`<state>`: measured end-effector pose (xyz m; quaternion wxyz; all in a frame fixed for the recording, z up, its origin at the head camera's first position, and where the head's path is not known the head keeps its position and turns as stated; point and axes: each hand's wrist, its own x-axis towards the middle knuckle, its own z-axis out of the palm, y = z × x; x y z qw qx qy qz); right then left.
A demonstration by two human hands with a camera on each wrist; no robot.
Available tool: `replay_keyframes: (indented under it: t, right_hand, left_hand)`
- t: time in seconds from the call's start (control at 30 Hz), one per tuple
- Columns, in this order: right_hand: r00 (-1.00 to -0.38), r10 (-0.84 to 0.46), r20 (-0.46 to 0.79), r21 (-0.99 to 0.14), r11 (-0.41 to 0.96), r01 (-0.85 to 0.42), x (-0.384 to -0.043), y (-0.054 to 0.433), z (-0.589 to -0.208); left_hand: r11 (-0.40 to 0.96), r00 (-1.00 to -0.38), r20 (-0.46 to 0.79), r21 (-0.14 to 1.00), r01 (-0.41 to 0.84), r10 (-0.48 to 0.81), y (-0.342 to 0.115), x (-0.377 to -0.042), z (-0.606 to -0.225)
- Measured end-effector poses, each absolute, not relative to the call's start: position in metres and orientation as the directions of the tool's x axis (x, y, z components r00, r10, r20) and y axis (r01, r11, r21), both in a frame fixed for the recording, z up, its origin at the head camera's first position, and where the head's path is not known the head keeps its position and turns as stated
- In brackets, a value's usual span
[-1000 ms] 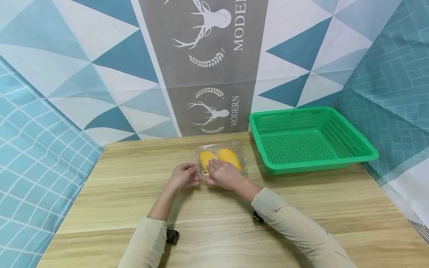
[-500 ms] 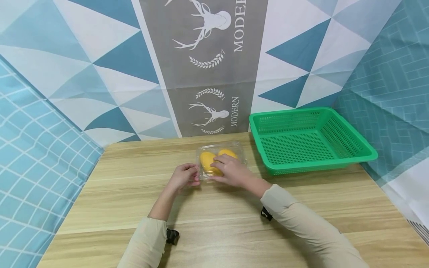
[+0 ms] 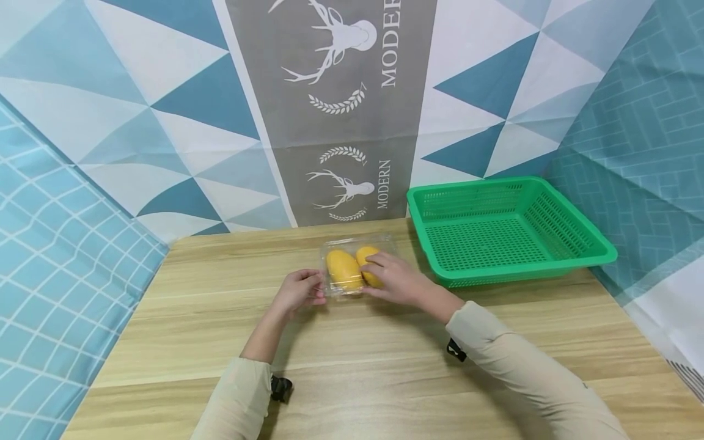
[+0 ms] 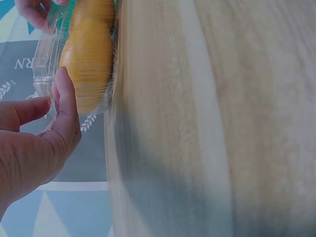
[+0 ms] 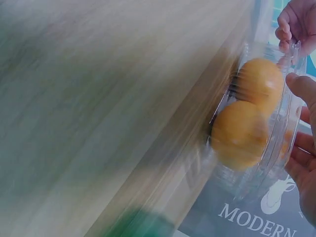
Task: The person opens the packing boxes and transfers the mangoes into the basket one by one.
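A clear plastic clamshell box (image 3: 352,242) stands on the table with two yellow mangoes (image 3: 342,269) inside. My left hand (image 3: 299,289) pinches its front left corner between thumb and fingers, as the left wrist view shows the hand (image 4: 47,143) at the rim. Over the box's right half lies my right hand (image 3: 398,281), its fingers spread on the lid and partly covering the right mango (image 3: 366,253). In the right wrist view, the right thumb (image 5: 302,88) is along the front rim and the other fingers reach over the lid.
A green perforated basket (image 3: 517,269) sits to the right of the box on the wooden table (image 3: 341,373). A patterned cloth backdrop (image 3: 352,134) rises right behind the table's back edge. Tile-patterned cloth hangs at both sides.
My right hand has slid rightward along the box, from its left front to its right half, uncovering the left mango. The left hand has kept its place at the corner.
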<state>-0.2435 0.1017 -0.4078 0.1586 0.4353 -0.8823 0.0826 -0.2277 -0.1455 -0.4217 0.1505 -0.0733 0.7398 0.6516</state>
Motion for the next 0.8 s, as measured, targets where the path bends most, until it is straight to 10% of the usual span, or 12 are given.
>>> replay_keyframes:
  t: [0.8]
  right_hand:
    - [-0.685,-0.705,0.186,-0.067,0.686,-0.725,-0.240,0.125,-0.394]
  left_hand:
    - [0.123,-0.946,-0.314,0.945,-0.303,0.081,-0.156,-0.229,-0.421]
